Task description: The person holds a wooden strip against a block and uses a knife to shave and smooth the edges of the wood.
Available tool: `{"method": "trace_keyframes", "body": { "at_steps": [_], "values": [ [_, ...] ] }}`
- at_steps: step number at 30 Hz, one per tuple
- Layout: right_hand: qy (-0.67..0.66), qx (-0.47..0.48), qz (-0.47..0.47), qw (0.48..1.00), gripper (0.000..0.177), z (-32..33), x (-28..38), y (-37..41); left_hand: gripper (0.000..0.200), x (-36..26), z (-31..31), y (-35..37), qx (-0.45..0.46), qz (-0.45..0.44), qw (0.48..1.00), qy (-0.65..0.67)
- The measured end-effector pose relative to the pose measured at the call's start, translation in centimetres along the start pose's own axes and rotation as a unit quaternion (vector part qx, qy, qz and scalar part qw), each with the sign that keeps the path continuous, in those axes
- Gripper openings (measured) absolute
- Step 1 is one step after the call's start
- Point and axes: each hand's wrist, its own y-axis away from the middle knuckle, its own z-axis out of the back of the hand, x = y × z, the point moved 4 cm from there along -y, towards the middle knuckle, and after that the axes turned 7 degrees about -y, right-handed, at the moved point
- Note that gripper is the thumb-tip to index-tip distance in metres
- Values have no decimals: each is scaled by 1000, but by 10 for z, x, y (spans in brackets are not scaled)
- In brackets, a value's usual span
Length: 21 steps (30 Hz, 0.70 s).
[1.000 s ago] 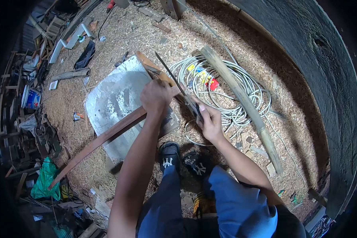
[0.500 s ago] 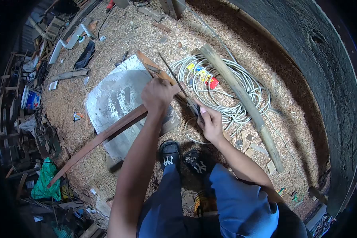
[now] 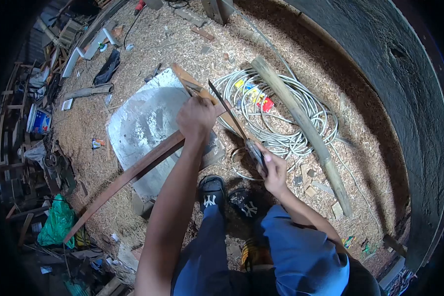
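Observation:
My left hand (image 3: 196,118) is closed around a long reddish-brown wooden strip (image 3: 145,162), near its far end. The strip slants down to the lower left. A handsaw (image 3: 238,124) is in my right hand (image 3: 275,171), whose fingers wrap its handle. The narrow dark blade points up and left, lying across the strip's end just right of my left hand. Under the strip's end is an orange-brown piece of wood (image 3: 181,73), partly hidden by my left hand. A worn whitish-grey panel (image 3: 133,116) lies beneath the strip.
Coiled pale cable (image 3: 237,93) lies on the shavings-covered floor, with a bent wooden pole (image 3: 301,116) across it. A big dark curved wall (image 3: 370,64) stands at right. A green plastic bag (image 3: 56,224) and mixed scrap fill the left. My shoes (image 3: 212,190) are below.
My right hand has drawn the saw back toward me, down and to the right. My left hand and the strip have stayed nearly in place.

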Motion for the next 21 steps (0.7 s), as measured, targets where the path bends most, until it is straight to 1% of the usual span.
{"method": "trace_keyframes", "body": {
  "at_steps": [1, 4, 6, 7, 8, 10, 11, 12, 13, 14, 15, 16, 17, 18, 20, 21],
  "values": [
    [-23, 0, -2, 1000, 43, 6, -5, 6, 33, 0, 1, 0, -2, 4, 1000, 3],
    [-18, -11, -6, 1000, 44, 26, -27, 58, 33, 1, -1, -2, -5, 3, 1000, -8],
    [-12, -2, -11, 1000, 45, 35, -26, 57, 32, 3, -5, -1, -6, -2, 1000, -21],
    [-8, 1, -15, 1000, 45, 35, -22, 56, 33, 3, -5, -1, -23, -17, 999, -33],
    [-9, -1, -15, 1000, 45, 30, -17, 50, 34, 1, -5, -1, -40, -33, 998, -43],
    [-27, 14, 27, 999, 43, 8, -4, 25, 33, 0, -5, -1, -52, -46, 997, -38],
    [-27, 11, 26, 999, 43, -3, 3, 5, 32, 1, -5, 0, -60, -52, 996, -36],
    [7, 1, 23, 1000, 43, -14, 11, -17, 32, 2, -3, 0, -57, -53, 996, -37],
    [40, -9, 20, 999, 42, -18, 14, -27, 32, 4, -2, 0, -30, -45, 998, -17],
    [39, -11, 18, 999, 42, -14, 7, -24, 32, 4, -1, -1, -2, -38, 999, 3],
    [40, -5, 12, 999, 42, -8, -5, -20, 32, 5, -3, 0, -2, -39, 999, 4],
    [43, 3, 8, 999, 42, -4, -6, -18, 31, 5, -3, 2, -43, -49, 998, 12],
    [33, 4, 31, 999, 43, -2, -1, 0, 31, 5, -3, 2, -84, -60, 994, 19],
    [39, 17, 40, 998, 43, 10, -13, 21, 31, 4, -3, 1, -84, -59, 995, 19],
    [-40, -5, -14, 999, 43, 30, -42, 65, 33, 2, -4, 0, -64, -46, 997, -24],
    [-40, -4, -18, 999, 43, 29, -38, 64, 33, 2, -4, 0, -61, -44, 997, -26]
  ]
}}
